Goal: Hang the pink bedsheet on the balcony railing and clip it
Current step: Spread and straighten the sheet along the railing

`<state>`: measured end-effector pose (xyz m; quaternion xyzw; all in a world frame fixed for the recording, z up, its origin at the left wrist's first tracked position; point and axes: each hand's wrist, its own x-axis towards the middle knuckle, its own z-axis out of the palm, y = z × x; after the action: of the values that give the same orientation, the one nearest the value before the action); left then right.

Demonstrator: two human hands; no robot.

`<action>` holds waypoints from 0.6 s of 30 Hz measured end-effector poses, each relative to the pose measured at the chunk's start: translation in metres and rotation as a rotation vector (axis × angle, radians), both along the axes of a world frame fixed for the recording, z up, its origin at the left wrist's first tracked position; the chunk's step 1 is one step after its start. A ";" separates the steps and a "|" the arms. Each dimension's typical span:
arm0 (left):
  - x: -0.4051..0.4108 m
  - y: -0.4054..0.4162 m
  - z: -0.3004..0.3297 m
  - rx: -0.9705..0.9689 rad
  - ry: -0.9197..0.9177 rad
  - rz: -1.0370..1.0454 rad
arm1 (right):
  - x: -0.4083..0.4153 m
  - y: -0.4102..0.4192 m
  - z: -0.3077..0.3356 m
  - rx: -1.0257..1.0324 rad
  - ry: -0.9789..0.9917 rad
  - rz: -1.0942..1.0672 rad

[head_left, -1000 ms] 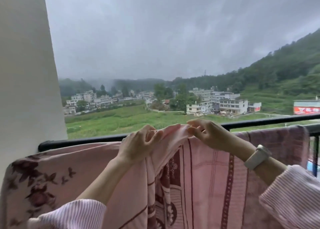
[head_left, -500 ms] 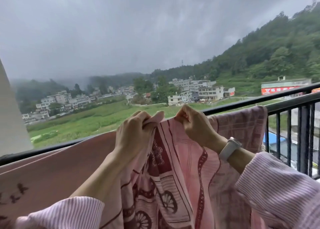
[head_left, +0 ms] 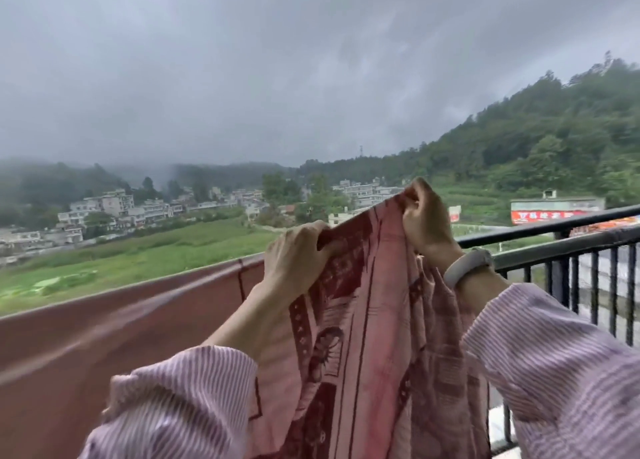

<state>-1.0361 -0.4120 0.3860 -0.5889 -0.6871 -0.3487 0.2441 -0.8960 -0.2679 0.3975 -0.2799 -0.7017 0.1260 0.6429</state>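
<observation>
Up goes the pink bedsheet: my left hand and right hand pinch its top edge higher above the railing, bare bars free at right.

Above both hands' hold on the pink bedsheet was open air. Right of the hold, the black railing was bare on top. Its bars blocked the way below. Left of the hold, cloth covered the rail.
</observation>
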 end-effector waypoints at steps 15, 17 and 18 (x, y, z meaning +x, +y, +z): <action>0.031 0.052 -0.020 -0.247 0.050 -0.056 | 0.046 0.024 -0.020 -0.112 -0.415 0.032; 0.002 0.019 -0.023 -0.156 0.063 0.027 | 0.022 -0.006 -0.028 -0.048 -0.450 0.139; -0.013 0.000 -0.024 -0.111 0.063 0.071 | 0.008 -0.021 -0.031 -0.018 -0.475 0.173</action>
<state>-1.0486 -0.4120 0.3620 -0.5876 -0.7177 -0.2825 0.2447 -0.8882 -0.2892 0.3663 -0.2463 -0.8533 0.1177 0.4443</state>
